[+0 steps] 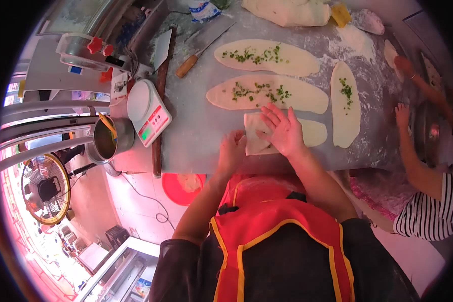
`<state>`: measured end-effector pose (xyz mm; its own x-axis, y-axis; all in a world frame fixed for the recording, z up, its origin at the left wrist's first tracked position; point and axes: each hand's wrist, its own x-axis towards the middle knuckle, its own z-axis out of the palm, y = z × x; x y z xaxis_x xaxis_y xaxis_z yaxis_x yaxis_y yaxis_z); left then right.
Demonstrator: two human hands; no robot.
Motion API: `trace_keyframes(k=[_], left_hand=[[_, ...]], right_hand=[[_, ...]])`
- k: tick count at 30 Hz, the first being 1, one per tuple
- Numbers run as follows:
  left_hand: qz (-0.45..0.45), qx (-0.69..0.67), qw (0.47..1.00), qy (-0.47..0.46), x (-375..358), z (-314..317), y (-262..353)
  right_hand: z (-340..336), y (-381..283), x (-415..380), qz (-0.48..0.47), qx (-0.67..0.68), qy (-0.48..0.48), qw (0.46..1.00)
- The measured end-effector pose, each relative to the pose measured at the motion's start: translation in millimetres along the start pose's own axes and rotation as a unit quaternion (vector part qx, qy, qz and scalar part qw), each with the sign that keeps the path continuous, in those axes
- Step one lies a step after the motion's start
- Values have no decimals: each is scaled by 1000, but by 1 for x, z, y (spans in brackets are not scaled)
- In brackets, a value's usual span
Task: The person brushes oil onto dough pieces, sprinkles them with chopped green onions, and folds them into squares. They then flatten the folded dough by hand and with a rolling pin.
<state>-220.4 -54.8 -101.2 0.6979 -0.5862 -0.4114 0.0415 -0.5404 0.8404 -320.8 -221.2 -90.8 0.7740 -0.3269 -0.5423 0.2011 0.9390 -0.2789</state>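
A flat dough strip (314,133) lies nearest me on the work table, its left part folded over into a squarish flap. My right hand (283,132) hovers at that folded part, palm turned up, fingers spread and holding nothing. Beside the flap's left edge is my left hand (230,151), fingers loosely bent and apart; nothing shows in it. Farther back lie two long dough strips, a middle one (216,95) and a back one (307,65), both topped with chopped green onion. Another dough strip (345,128) with green onion runs lengthwise to the right.
At left are a white kitchen scale (142,108), a wooden-handled tool (187,66), a scraper (162,49) and a pot (105,143) with a brush. A large dough mass (287,12) and flour (355,43) lie at the back. A co-worker's hands (402,113) are at right.
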Motion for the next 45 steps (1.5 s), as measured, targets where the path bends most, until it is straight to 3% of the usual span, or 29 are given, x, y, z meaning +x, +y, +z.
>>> trace_keyframes(k=[2, 4, 7, 10, 13, 16, 20, 22, 25, 26, 31, 34, 37, 38, 41, 44, 45], left_hand=[[-26, 11, 1000, -9, 4, 3, 4], [-60, 10, 998, -20, 8, 4, 9], [-97, 88, 986, -105, 20, 0, 20], [-10, 247, 967, -69, 19, 11, 20], [127, 248, 960, 14, 11, 19, 23], [141, 144, 980, -3, -5, 25, 57], [97, -68, 984, -130, -12, 50, 77], [189, 74, 977, -60, -10, 57, 67], [314, 210, 926, -8, 0, 68, 41], [352, 242, 904, -1, 3, 73, 34], [368, 339, 866, -24, 8, 92, 16], [373, 353, 857, -36, 9, 96, 15], [382, 370, 845, -57, 11, 93, 18], [383, 377, 841, -64, 12, 91, 21], [379, 383, 840, -62, 14, 92, 22], [382, 349, 853, -67, 13, 86, 26], [388, 329, 858, -67, 11, 84, 27]], right_hand=[[16, -9, -15, 7, -13, -27, 1000], [3, -5, -8, 11, -31, 14, 999], [3, -11, -11, -16, -86, 1, 996], [-7, -5, -28, -59, -218, 11, 974], [-21, 2, -33, -63, -312, 59, 946], [-14, 7, -46, -75, -365, 59, 926], [-9, -5, -59, -99, -393, 96, 909], [-17, -15, -58, -134, -428, 101, 888], [-47, -17, -49, -223, -640, 136, 723], [-45, -20, -50, -228, -658, 141, 703], [-49, -29, -63, -256, -734, 190, 600], [-52, -34, -72, -385, -827, 52, 406], [-65, -24, -75, -292, -887, 50, 354], [-69, -25, -73, -300, -878, 40, 371], [-67, -32, -77, -288, -894, 38, 340], [-78, -64, -87, -376, -813, 172, 410], [-84, -70, -87, -359, -803, 214, 425]])
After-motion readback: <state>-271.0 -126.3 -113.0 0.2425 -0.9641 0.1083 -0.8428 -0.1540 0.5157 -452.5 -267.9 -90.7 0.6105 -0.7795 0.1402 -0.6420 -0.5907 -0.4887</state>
